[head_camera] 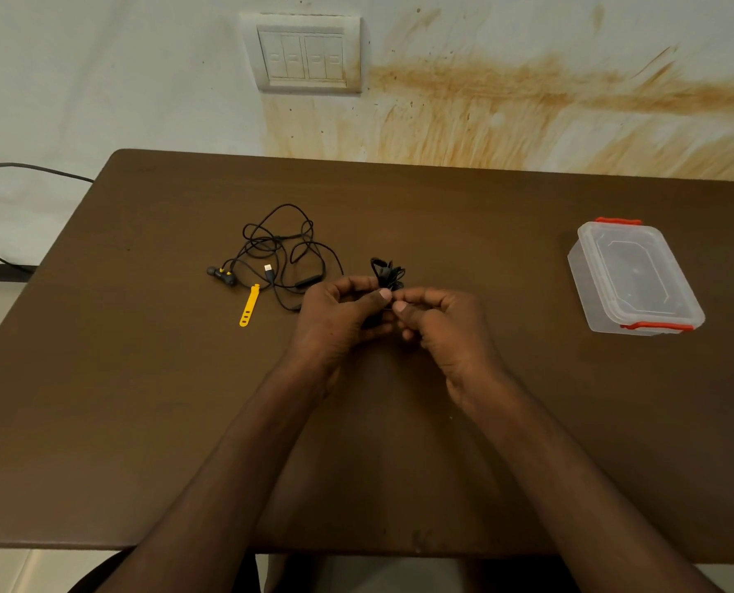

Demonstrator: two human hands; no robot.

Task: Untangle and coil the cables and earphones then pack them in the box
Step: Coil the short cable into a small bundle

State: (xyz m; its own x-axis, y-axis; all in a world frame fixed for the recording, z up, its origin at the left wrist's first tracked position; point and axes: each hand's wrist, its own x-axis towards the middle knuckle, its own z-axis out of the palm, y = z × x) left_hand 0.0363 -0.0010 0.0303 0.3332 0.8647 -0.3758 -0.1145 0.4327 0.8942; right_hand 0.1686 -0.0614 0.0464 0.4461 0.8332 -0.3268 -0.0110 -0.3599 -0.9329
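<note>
Both my hands, left (339, 318) and right (436, 323), pinch the small coil (387, 273), thumbs curled tight; cable's light and floppy, so I'd grip mid-bundle.

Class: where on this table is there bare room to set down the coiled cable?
Bare: between the hands and the box, and the table's near edge. Crowded: left of the hands, around the tangled cables and yellow strap.

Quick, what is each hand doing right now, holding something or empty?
Left hand: fingers curled, holding the black cable bundle.
Right hand: thumb and fingers pinching the same bundle.
</note>
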